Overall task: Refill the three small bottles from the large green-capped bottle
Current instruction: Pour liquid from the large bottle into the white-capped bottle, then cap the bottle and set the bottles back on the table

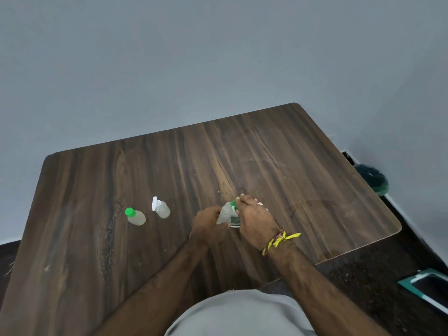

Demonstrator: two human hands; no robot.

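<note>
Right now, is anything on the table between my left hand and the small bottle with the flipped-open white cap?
Nothing visible. Bare table lies between the left hand and the white-capped bottle. The green-capped small bottle stands beyond it, farther left.

A dark wood-grain table (266, 154) stands against a plain grey wall (169, 57), over a dark speckled floor (368, 282).

A dark wood-grain tabletop (278, 154) with rounded corners carries the things. Toward its left edge, roughly midway between the far and near edges, stands a small bottle with a green cap (135, 216). Just beside it, on the side nearer the middle, stands a small bottle with a white flip cap open (161, 208). Both hold pale liquid. A few small crumbs dot the surface near the middle.
</note>
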